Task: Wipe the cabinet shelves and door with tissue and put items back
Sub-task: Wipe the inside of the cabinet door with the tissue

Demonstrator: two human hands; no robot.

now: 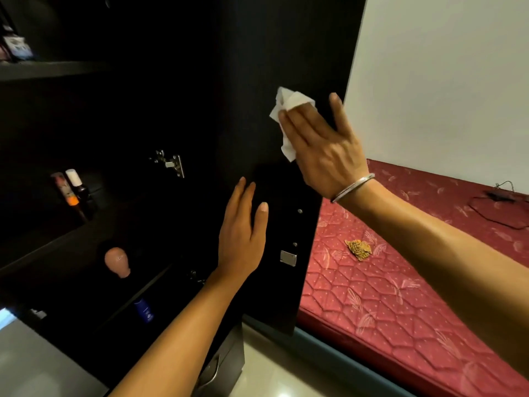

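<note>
The left hand (242, 233), fingers straight, braces the open door (257, 67) at six o'clock; if it slackens, the door may swing. Beyond, at one o'clock, the right hand (317, 138) presses a crumpled white tissue (289, 110) flat-fingered against the dark panel; it could slip free.

Both arms reach forward and up toward the dark cabinet door (286, 53). The right hand (320, 147) is raised higher, its back to the camera, 4 fingers straight and close together, pressing a white tissue (286, 110) flat against the door; the thumb stands apart near the door's edge. A thin metal bangle (353, 187) circles the right wrist. The left hand (243, 236) sits lower on the same door, fingers straight and slightly spread, palm laid against the panel.
</note>
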